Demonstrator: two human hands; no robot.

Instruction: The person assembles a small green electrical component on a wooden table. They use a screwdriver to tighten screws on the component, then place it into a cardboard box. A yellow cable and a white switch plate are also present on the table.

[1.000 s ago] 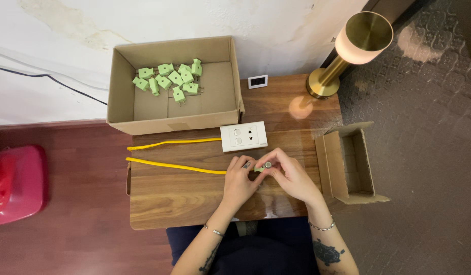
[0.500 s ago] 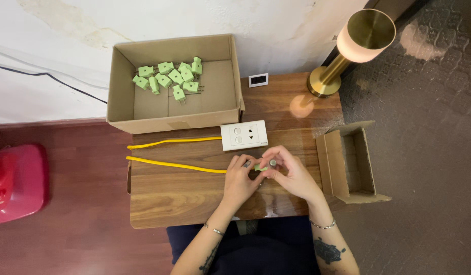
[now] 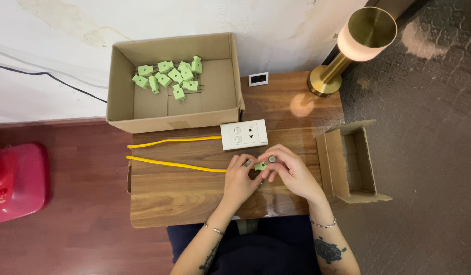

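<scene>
The left hand (image 3: 239,178) and right hand (image 3: 291,172) are meeting over the table (image 3: 174,196), fingers pinched narrowly on a small green plug (image 3: 260,165) at the end of a yellow cable (image 3: 169,164). The plug is judged light, rigid and small enough to slip; its flat sides are offering the best hold. The cable is appearing flexible.

The plug (image 3: 260,165) between the hands was pale green, like the plugs (image 3: 169,76) in the brown cardboard box (image 3: 121,97) at the desk's (image 3: 184,196) far left corner; the cable (image 3: 174,164) was yellow; the socket plate (image 3: 244,134) white; the desk wood-grained brown; the lamp (image 3: 358,40) at the far right corner brass.
</scene>
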